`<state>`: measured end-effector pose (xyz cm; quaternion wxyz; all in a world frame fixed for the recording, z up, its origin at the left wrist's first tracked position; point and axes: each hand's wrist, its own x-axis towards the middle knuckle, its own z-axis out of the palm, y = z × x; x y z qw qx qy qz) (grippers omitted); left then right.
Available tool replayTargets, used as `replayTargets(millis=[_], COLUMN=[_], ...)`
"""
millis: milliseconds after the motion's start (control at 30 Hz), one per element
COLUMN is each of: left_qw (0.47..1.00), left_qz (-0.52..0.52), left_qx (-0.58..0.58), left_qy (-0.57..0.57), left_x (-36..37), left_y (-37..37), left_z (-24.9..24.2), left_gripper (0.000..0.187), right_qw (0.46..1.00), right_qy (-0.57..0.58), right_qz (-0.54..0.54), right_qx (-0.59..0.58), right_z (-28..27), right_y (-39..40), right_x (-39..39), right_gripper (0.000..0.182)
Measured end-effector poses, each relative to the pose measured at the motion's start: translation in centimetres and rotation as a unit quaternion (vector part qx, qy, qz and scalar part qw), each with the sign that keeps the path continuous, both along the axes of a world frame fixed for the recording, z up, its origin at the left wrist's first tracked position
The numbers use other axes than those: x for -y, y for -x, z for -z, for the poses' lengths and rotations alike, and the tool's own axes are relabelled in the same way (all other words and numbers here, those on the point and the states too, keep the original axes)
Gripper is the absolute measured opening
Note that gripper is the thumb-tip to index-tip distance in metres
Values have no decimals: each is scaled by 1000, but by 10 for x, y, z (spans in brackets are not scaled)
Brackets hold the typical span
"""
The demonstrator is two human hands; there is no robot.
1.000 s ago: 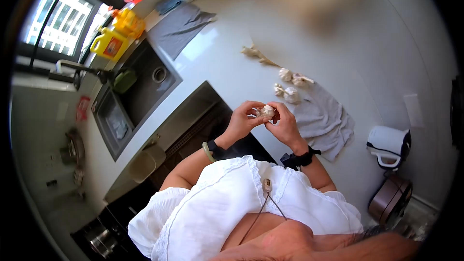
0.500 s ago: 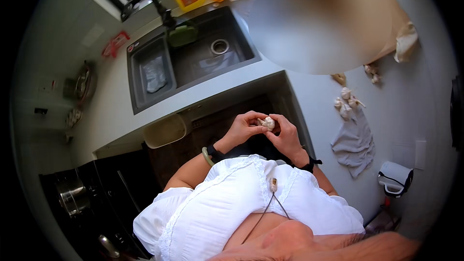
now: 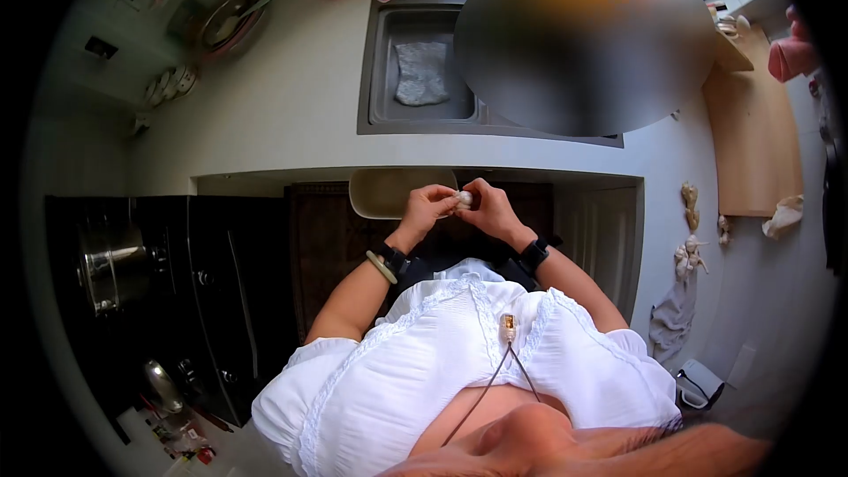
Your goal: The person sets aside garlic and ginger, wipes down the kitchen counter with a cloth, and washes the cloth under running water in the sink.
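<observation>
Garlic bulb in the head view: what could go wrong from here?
The garlic bulb sits between the fingertips of the left hand and right hand, off the counter; if the grip slips, it could drop to the floor.

It appears just past the bin's edge, so any loose skin might miss the bin.

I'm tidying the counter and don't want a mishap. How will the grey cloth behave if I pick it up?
The grey cloth will probably hang floppy, since it lies in loose folds. It looks thin, so likely light, though I can't tell whether it's damp. The garlic bulbs right by its end look rounded and might roll if it's tugged.
</observation>
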<state>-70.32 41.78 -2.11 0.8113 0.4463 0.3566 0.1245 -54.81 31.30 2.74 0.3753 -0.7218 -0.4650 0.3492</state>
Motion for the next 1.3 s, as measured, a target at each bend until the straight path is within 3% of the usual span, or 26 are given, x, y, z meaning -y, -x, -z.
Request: replayTargets(millis=[167,367,467,567,667,700,800,900,1033,1200,1300], left_qw=[999,997,996,951,906,921,991,986,985,988,988], left_qz=[-46,-75,-62,-3,152,146,131,153,150,118,129], left_qx=[1,-24,-64,-221,-289,-246,-40,-44,-41,-45,-89], left_qy=[28,17,-31,-218,-269,-265,9,57,79,84,4], left_x=[-22,-57,-89,-102,-101,-101,-84,-76,-79,-83,-90], left_y=[29,44,53,57,48,43,31,23,25,29,34], left_z=[54,84,129,141,104,134,68,60,66,78,91], left_gripper=[14,14,25,38,48,44,33,36,33,23,19], right_qw=[997,991,989,985,983,982,970,957,941,941,944], right_qy=[75,130,147,168,178,182,184,190,184,179,191], right_qz=[-29,-9,14,29,37,40,58,47,49,25,4], right_qx=[3,19,19,26,-11,-41,-150,-214,-281,-284,-270], right_z=[39,66,62,61,69,71,95,96,81,81,92], right_y=[22,29,25,21,19,18,14,10,12,13,9], right_x=[-35,-52,-54,-59,-58,-57,-54,-52,-52,-54,-52], right_gripper=[45,49,49,50,51,52,49,42,38,42,44])
